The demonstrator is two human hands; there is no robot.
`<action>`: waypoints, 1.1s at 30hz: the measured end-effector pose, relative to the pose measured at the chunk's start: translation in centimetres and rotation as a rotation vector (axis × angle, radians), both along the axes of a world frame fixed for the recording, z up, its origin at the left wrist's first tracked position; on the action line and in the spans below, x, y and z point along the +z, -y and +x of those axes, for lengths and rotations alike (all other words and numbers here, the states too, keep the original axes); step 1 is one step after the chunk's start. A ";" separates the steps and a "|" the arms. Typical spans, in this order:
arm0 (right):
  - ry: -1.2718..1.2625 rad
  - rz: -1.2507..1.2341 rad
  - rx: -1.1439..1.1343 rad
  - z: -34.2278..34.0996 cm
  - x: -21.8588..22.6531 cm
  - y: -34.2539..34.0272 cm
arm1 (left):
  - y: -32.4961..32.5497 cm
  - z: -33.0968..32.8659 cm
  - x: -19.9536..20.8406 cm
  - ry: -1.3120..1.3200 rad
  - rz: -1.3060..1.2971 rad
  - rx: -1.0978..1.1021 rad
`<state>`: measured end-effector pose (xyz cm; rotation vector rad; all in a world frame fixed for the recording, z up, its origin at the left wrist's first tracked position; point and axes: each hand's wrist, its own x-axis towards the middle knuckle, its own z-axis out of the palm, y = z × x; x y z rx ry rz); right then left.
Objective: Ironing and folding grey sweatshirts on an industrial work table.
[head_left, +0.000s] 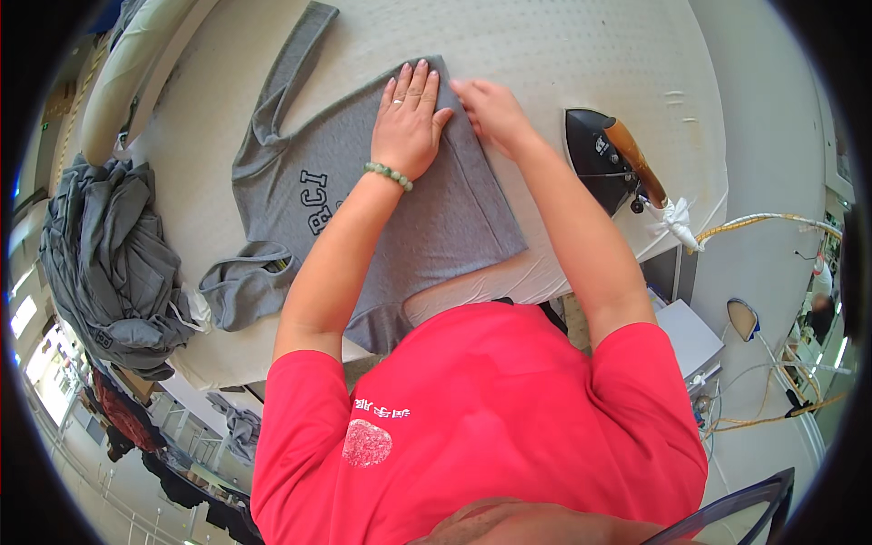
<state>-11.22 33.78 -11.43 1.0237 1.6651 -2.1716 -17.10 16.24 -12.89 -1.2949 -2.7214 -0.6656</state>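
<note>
A grey hooded sweatshirt (436,209) with dark lettering lies spread on the pale padded ironing table (545,54). One sleeve (292,73) points away from me, and the hood (247,289) sits to the left. My left hand (409,127) presses flat on the cloth near the far end of the hem, fingers stretched out. At the hem's far corner, my right hand (493,113) has its fingers curled together in a pinch on the cloth's edge; slight blur softens the fingertips. To the right of that hand rests a black iron (595,154) with a brown handle (636,163).
A heap of grey garments (109,254) hangs at the table's left edge, below a thick pale padded arm (123,82). From the iron, a wrapped hose (754,218) runs off to the right. A white box (686,336) stands below the table's right side.
</note>
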 end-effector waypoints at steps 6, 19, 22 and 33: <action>0.092 0.005 0.436 17.6 1.6 1.4 | -2.4 1.8 -0.8 -0.068 -0.143 0.154; -0.058 0.744 0.334 19.5 4.7 1.6 | -1.7 17.7 1.2 0.177 -0.067 0.123; -0.604 1.043 0.545 13.5 6.1 3.8 | -2.0 20.7 0.6 0.096 -0.190 0.145; -0.830 1.358 0.355 -2.9 -2.2 0.2 | -1.5 20.6 2.4 0.125 0.133 0.177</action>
